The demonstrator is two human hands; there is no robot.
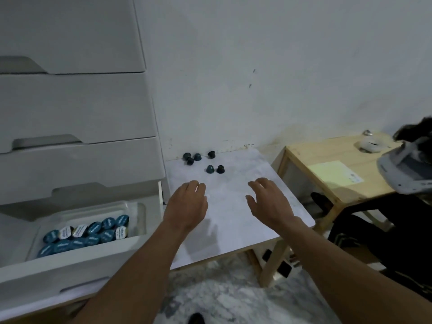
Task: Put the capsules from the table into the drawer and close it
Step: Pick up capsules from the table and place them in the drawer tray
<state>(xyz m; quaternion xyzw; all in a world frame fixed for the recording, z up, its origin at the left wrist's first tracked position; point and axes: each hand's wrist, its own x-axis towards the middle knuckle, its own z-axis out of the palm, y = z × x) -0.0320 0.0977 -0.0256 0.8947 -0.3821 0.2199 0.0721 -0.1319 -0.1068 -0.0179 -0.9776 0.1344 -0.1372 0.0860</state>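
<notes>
Several dark capsules lie at the far side of the white table (233, 230): a cluster of three (192, 158) near the cabinet, one (211, 154) by the wall, and a pair (215, 169) closer to me. My left hand (187, 204) and my right hand (268, 202) hover over the table, both empty with relaxed fingers, short of the capsules. The bottom drawer (70, 265) of the white cabinet stands pulled out at the left, holding a clear tray (138, 211) with several blue and white capsules.
The cabinet's upper drawers (77, 108) are closed. A wooden side table (332, 169) with a paper sheet and small white objects stands to the right. Another person wearing a headset (402, 169) sits at the far right. The floor below is marbled.
</notes>
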